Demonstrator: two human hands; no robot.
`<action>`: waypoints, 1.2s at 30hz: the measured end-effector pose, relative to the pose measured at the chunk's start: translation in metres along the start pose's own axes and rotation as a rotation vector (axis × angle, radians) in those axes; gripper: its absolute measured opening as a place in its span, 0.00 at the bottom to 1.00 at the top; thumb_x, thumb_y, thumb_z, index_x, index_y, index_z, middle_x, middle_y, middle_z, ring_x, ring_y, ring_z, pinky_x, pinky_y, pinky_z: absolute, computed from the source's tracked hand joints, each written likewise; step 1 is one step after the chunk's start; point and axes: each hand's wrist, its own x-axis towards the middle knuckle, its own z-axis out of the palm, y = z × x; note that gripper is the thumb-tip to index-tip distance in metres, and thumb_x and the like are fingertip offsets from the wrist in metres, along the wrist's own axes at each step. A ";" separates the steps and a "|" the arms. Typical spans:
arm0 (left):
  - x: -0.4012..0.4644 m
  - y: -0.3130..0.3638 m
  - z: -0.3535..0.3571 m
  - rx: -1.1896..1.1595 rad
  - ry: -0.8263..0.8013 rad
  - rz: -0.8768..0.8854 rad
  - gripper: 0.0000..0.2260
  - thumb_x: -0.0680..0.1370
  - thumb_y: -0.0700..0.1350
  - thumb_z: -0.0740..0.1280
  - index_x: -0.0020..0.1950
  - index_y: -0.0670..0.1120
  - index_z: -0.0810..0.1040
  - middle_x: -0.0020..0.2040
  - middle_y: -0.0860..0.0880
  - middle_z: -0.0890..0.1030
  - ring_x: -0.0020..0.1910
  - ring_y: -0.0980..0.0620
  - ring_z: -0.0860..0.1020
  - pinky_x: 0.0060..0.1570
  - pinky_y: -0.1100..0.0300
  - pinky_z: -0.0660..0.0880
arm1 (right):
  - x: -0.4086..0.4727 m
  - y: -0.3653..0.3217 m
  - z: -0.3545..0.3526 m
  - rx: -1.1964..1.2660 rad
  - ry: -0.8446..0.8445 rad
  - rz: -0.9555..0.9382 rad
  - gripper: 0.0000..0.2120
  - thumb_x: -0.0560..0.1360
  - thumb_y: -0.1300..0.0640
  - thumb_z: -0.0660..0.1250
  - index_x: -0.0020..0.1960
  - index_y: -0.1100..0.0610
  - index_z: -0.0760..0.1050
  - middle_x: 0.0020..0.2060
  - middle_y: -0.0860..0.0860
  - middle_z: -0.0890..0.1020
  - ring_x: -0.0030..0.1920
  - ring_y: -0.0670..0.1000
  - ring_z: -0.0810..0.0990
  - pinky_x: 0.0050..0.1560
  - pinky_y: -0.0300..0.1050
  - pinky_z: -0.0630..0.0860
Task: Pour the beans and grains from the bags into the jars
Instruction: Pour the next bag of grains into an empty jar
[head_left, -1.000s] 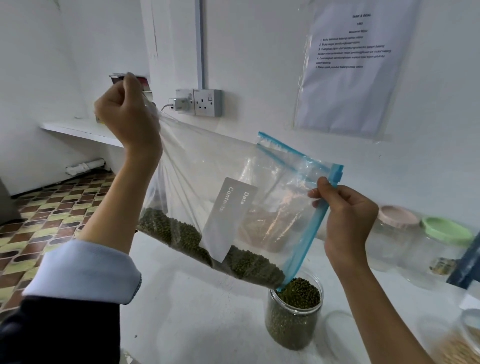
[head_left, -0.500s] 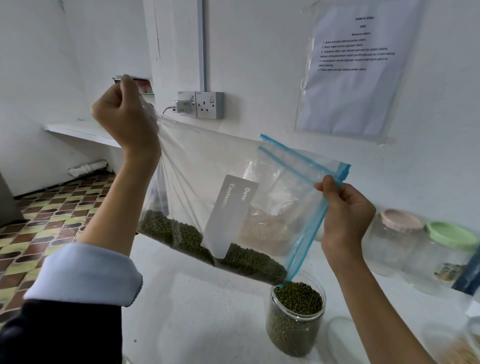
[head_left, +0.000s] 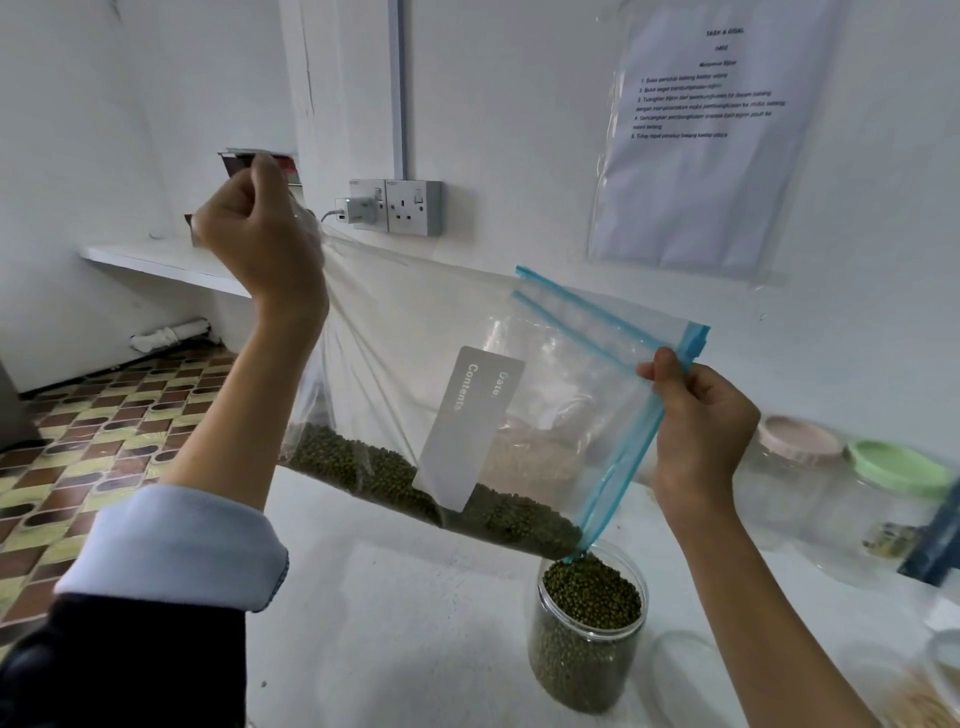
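Our left hand (head_left: 260, 228) is raised high, fingers curled tight around the bunched bottom corner of the clear plastic zip bag with the blue seal strip (head_left: 519, 374). Our right hand (head_left: 701, 415) sits lower and to the right, pinching the blue strip at the bag's open mouth between thumb and fingers. Between the two hands the bag hangs taut and slanted, its long axis running from the high left hand down toward the lower right.

The green mung beans (head_left: 441, 493) lie banked along the bag's lower edge, crowding toward the low corner of the mouth. That corner hangs directly over, and just about touching, the heaped beans in the clear round plastic jar (head_left: 587, 644) standing on the white table (head_left: 405, 623). The right hand is the nearer one to the jar and, we judge, does the aiming, while the left sets the slope. The jar looks nearly full and a good share of beans remains in the bag, so overflow seems the risk.

Farther right stand a clear jar with a pink lid (head_left: 800, 441) and a clear jar with a green lid (head_left: 898, 467), both closed.
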 end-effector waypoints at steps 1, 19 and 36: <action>0.000 0.000 0.000 0.001 -0.002 -0.005 0.18 0.69 0.36 0.61 0.23 0.44 0.56 0.20 0.49 0.54 0.23 0.43 0.52 0.23 0.58 0.52 | -0.001 0.000 -0.001 -0.001 -0.006 0.006 0.10 0.75 0.55 0.69 0.36 0.52 0.79 0.26 0.37 0.80 0.31 0.36 0.75 0.38 0.27 0.71; -0.009 0.003 0.008 -0.024 -0.022 -0.018 0.19 0.71 0.34 0.60 0.25 0.43 0.54 0.22 0.44 0.52 0.23 0.44 0.52 0.23 0.59 0.51 | -0.012 -0.016 -0.018 0.052 0.009 0.004 0.11 0.75 0.58 0.69 0.33 0.54 0.78 0.26 0.41 0.81 0.30 0.38 0.75 0.37 0.28 0.71; 0.000 0.017 0.005 -0.086 -0.005 -0.048 0.21 0.69 0.34 0.60 0.21 0.49 0.56 0.21 0.51 0.52 0.25 0.48 0.50 0.27 0.58 0.49 | -0.023 -0.018 -0.013 0.108 0.019 0.019 0.12 0.75 0.58 0.68 0.33 0.56 0.78 0.26 0.42 0.81 0.31 0.39 0.75 0.37 0.27 0.71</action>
